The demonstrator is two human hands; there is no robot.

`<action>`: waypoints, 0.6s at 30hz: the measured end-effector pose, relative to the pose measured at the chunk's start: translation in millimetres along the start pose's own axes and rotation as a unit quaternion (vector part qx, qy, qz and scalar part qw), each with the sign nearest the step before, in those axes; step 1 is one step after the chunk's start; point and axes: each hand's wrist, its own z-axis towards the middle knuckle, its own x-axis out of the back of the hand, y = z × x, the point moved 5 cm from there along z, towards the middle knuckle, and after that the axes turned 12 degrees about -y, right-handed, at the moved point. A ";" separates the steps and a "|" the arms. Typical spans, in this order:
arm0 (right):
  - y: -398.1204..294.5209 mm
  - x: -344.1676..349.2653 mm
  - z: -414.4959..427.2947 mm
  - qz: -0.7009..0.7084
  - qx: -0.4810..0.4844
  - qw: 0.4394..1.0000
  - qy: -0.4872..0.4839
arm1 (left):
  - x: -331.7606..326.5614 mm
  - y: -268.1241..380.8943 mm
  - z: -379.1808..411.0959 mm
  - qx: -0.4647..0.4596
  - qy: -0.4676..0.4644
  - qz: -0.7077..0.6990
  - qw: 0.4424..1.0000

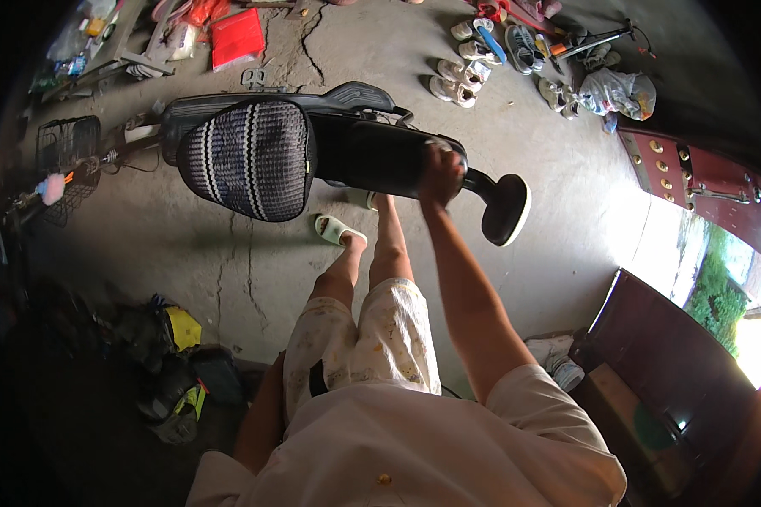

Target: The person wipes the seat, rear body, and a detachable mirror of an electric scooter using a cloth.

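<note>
An electric scooter stands sideways before me. Its front saddle wears a woven grey cover (247,161) with black-and-white stripes. Behind that runs a long black rear seat (368,155), and a padded backrest (506,210) with a white edge sticks out at the tail. My right hand (442,174) is on the back end of the rear seat, its fingers curled and blurred. A small pale patch shows at the far side of the fingers; whether it is something held, I cannot tell. My left arm hangs at my side, with the hand hidden by my body.
Several pairs of shoes (460,82) and a stuffed plastic bag (615,95) lie across the concrete floor. A red packet (238,39) is at the far left. Wire baskets (70,165) flank the scooter's front. Dark red doors (666,355) frame a bright opening at right.
</note>
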 end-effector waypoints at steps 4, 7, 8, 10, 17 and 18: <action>-65.5 -37.2 -43.0 0.117 0.080 0.970 -0.198 | -1.7 4.2 6.0 0.007 -0.016 0.015 1.000; -111.4 -8.5 -63.9 0.053 0.243 0.960 -0.131 | -1.8 1.5 7.7 0.012 -0.013 0.018 1.000; -103.2 -5.1 -60.2 0.064 0.253 0.956 -0.134 | -2.0 3.6 13.0 0.010 -0.019 0.022 1.000; -95.6 1.7 -46.6 0.043 0.266 0.950 -0.155 | -3.0 4.9 14.8 0.006 -0.019 0.032 0.999; 42.0 6.6 -23.3 0.243 -0.057 0.968 -0.038 | -6.7 -14.6 -7.6 0.015 -0.005 0.069 0.997; 47.6 -0.6 -37.4 0.435 -0.202 0.873 -0.089 | -8.3 -28.0 -23.6 0.027 0.005 0.073 0.997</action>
